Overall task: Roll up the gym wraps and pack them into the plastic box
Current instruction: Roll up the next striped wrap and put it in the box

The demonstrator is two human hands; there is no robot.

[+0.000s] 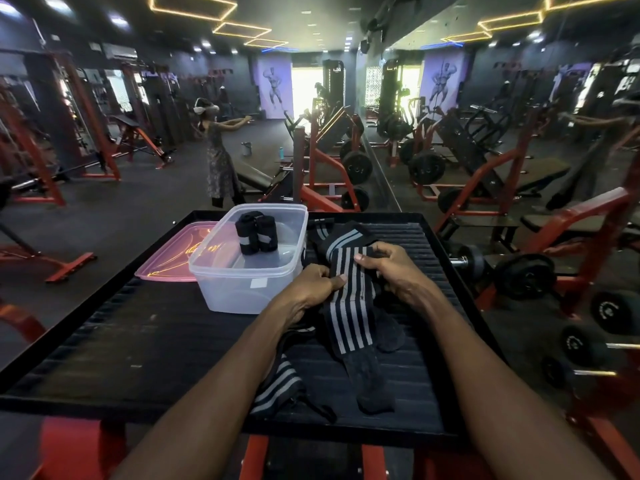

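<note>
Plastic box (221,271) open, two rolled wraps (256,233) upright inside.

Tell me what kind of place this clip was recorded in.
A gym, almost certainly: red-framed weight machines loaded with black plates, a dumbbell rack on the right, and a wall mirror reflecting the equipment.

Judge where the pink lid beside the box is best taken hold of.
Grip the pink lid by its near-left rim, coming from the left. It lies flat on the black tray and that edge overhangs the tray's side, so fingers can slip under; its right part is hidden behind the plastic box.
</note>
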